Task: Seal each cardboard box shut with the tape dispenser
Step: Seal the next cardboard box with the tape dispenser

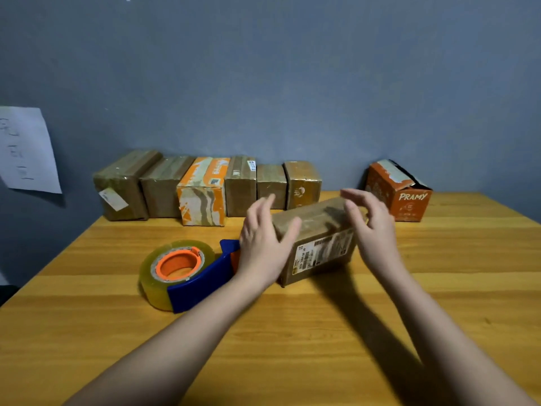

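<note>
Both hands [265, 244] [371, 230] spread beside brown box [317, 241], long axis running far-right, tape dispenser [187, 273] left.

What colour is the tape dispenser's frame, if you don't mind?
Blue, with an orange hub; tape dispenser, head view.

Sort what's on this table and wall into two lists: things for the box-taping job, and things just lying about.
For the job:
tape dispenser
brown box between left hand and right hand
row of six boxes at the wall
open orange box

Lying about:
paper sheet on the wall
</note>
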